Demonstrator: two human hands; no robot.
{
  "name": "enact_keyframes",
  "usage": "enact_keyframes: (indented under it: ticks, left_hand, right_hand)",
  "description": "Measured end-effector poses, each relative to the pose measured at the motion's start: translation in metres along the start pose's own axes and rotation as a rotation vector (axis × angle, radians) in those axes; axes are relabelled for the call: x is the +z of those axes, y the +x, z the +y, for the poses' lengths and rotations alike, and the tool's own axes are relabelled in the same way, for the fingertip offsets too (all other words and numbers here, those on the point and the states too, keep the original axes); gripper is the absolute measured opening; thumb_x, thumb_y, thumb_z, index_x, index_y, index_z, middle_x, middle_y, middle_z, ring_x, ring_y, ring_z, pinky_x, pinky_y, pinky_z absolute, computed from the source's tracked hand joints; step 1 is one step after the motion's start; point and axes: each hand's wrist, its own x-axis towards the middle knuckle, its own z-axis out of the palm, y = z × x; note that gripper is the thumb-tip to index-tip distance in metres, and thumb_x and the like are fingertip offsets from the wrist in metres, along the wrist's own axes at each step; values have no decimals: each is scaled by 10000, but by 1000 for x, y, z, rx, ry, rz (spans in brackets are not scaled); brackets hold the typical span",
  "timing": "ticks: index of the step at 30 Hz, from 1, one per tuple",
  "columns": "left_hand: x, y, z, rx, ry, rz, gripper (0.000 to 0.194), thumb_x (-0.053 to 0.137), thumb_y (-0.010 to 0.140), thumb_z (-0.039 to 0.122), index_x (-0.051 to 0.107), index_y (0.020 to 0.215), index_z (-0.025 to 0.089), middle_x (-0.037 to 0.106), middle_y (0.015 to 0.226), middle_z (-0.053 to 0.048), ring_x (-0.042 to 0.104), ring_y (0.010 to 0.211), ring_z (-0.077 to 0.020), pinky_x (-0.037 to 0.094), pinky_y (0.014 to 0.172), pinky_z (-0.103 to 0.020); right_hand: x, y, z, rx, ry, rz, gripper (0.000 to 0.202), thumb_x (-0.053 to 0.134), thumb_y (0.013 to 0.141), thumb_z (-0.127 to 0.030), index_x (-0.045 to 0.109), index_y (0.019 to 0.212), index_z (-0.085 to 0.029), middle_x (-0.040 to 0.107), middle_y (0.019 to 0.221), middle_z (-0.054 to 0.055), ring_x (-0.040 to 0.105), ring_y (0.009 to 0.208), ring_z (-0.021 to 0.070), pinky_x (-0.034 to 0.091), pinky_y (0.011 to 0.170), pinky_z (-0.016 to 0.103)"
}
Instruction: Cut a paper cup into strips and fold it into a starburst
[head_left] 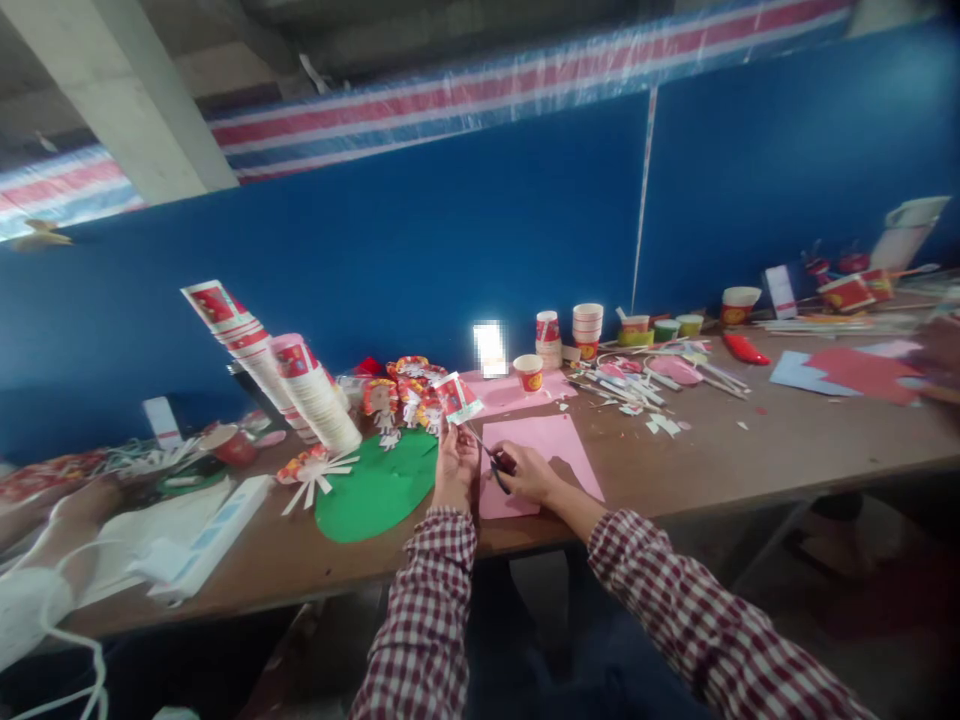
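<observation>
My left hand (456, 462) is closed on a red and white paper cup (456, 397), held up above the table. My right hand (529, 474) grips a pair of dark-handled scissors (498, 472), whose blades point up toward the cup. Whether the blades touch the cup I cannot tell. Under the scissors lies a sheet of pink paper (577, 460). To the left of my left hand is a green paper shape (367, 500), with a cup cut into strips (315, 470) at its edge and small paper figures (384, 405) behind it.
Tall leaning stacks of paper cups (315, 390) stand at the left, near a white power strip (217, 540). Behind the pink sheet is a single paper cup (529, 373). Paper scraps and sticks (630, 380) litter the right side. Other people's hands show at both edges.
</observation>
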Motion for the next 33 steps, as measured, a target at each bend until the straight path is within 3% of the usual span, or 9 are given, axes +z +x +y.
enact_keyframes:
  ticks: [13, 25, 30, 33]
  left_hand:
    - [2, -2, 3, -19, -119, 53, 364, 426, 873, 0, 594, 1107, 223, 616, 778, 19, 612, 668, -20, 497, 688, -92]
    - [8, -12, 12, -99, -180, -15, 248, 505, 865, 57, 636, 984, 230, 632, 754, 20, 614, 672, -27, 478, 602, -79]
    - [8, -10, 9, -93, -168, -49, 318, 472, 882, 57, 601, 1092, 258, 621, 731, 24, 604, 634, -31, 495, 616, -109]
    - [4, -9, 6, -112, -65, -100, 313, 566, 848, 124, 585, 1122, 274, 606, 718, 23, 595, 611, -43, 471, 546, -108]
  right_hand:
    - [-1, -1, -3, -24, -95, -25, 305, 639, 752, -369, 571, 984, -182, 602, 660, -24, 525, 574, 112, 364, 535, 210]
    - [-3, -2, -5, -24, -126, -34, 280, 618, 737, -283, 579, 993, -178, 629, 694, -9, 548, 594, 118, 372, 549, 213]
    - [-2, -1, -3, -30, -122, -22, 276, 620, 748, -322, 583, 977, -172, 607, 659, -17, 528, 573, 114, 359, 536, 213]
    - [-1, 0, -3, -28, -103, -12, 261, 613, 746, -292, 581, 974, -169, 594, 636, -24, 519, 556, 111, 357, 529, 211]
